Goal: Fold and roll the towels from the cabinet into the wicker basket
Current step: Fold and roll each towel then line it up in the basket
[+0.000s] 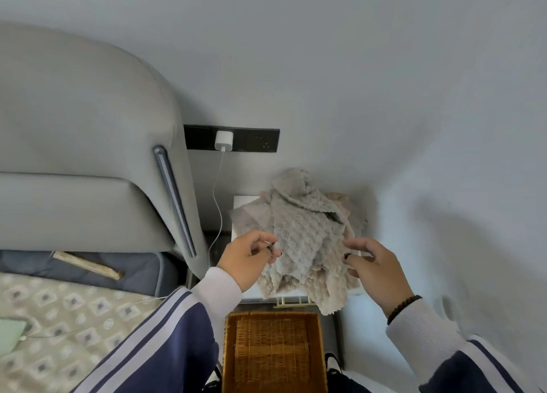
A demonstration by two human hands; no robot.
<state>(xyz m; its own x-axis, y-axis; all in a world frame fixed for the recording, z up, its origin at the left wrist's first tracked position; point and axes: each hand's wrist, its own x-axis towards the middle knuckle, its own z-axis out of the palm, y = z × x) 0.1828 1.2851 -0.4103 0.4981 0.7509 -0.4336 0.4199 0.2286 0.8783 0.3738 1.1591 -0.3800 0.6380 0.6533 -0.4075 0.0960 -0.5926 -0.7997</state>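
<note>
A heap of grey-beige bobbled towels [305, 230] lies crumpled on top of the white bedside cabinet [245, 203], one end hanging over its front edge. My left hand [245, 259] pinches the towel's left edge between thumb and fingers. My right hand [373, 268] hovers at the towel's right side with fingers loosely curled, and I cannot tell whether it touches the cloth. Below the cabinet stands the brown wicker basket [228, 351], with nothing inside it.
A grey padded headboard [88, 141] and a bed with a patterned cover [59, 318] fill the left. A white charger [224, 140] sits in a black wall socket strip, its cable hanging down beside the cabinet. Plain walls meet in a corner behind the cabinet.
</note>
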